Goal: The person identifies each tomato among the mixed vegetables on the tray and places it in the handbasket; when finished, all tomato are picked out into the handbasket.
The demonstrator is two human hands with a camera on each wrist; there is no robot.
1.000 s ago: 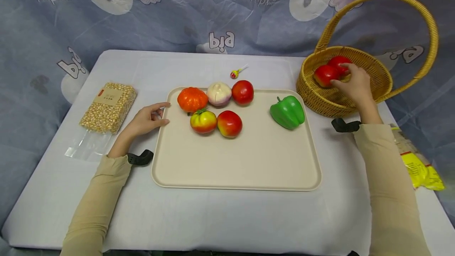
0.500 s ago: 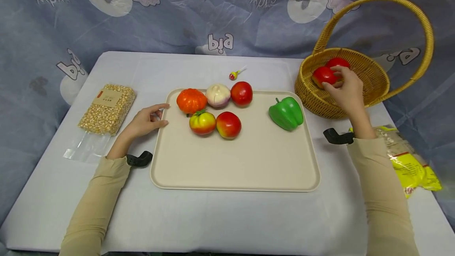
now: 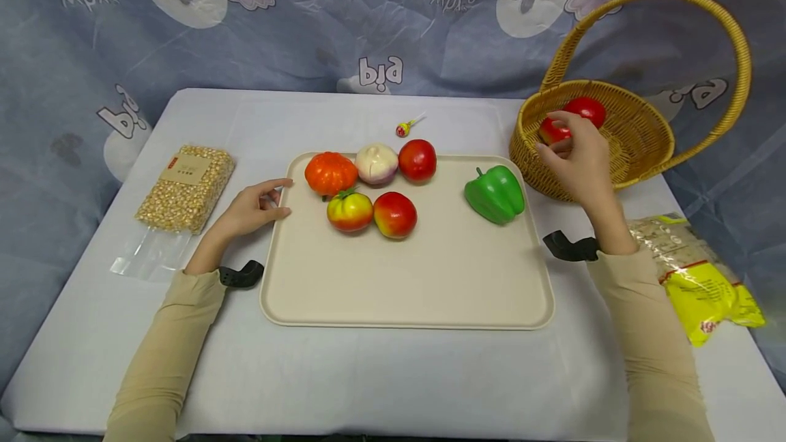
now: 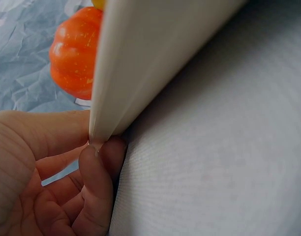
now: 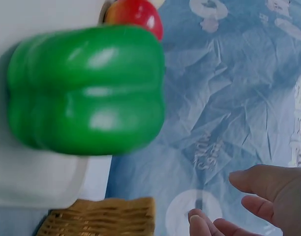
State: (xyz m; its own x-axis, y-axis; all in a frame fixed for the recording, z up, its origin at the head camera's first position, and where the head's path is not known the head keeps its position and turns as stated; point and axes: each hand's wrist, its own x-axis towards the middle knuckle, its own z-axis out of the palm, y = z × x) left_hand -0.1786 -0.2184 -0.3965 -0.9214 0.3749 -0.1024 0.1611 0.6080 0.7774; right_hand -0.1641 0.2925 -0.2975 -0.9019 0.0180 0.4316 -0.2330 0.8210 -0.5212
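At the left rim of the beige tray, my left hand pinches the edge; the left wrist view has its thumb and curled fingers meeting at that rim. My right hand is over the left side of a wicker basket, holding nothing, thumb and fingers apart. Two red fruits lie inside the basket, one partly hidden by this hand. On the tray are a green bell pepper, an orange pumpkin, a whitish-purple bulb, a red fruit, a yellow-red tomato and a red-yellow fruit.
A bag of corn kernels lies left of the tray. Behind the tray is a lollipop. A yellow-and-clear packet lies beside the right forearm. The basket's tall handle arches above it at the back right.
My right hand has drawn leftward from the red fruits toward the basket's left side, with nothing in its fingers. The left hand stays at the tray's rim.
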